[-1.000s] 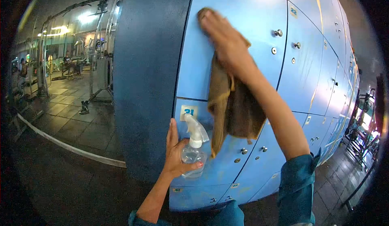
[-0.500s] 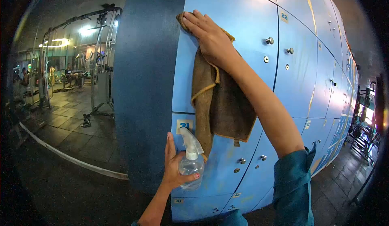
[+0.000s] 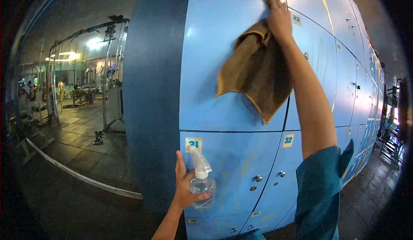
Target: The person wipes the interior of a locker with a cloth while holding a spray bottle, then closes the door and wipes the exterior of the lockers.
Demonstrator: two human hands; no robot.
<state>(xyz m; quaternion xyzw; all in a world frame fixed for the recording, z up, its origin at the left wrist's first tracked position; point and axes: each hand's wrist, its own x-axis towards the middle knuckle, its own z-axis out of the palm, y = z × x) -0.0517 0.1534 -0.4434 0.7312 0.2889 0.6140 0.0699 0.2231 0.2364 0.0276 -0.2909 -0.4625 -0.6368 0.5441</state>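
Observation:
My right hand (image 3: pixel 280 22) presses a brown cloth with yellow-orange edging (image 3: pixel 262 70) against the upper right corner of the blue locker door numbered 21 (image 3: pixel 204 55). The loose part of the cloth hangs down, slightly blurred, and covers that door's knob. Lower down, my left hand (image 3: pixel 186 188) grips a clear spray bottle (image 3: pixel 202 186) around its body, with the index finger pointing up beside the white spray head. The bottle is upright and holds clear liquid. Behind it is the locker door numbered 31 (image 3: pixel 232 162).
More blue lockers, door 32 (image 3: pixel 277 158) among them, run off to the right with small metal knobs and locks. A dark blue side panel (image 3: pixel 155 89) stands at the left. Beyond it, gym machines (image 3: pixel 112 93) stand on a tiled floor (image 3: pixel 77 132), with people far back.
My right hand has swept the cloth rightward and slightly up across door 21, from its left edge to its upper right corner. My left hand still holds the spray bottle low down.

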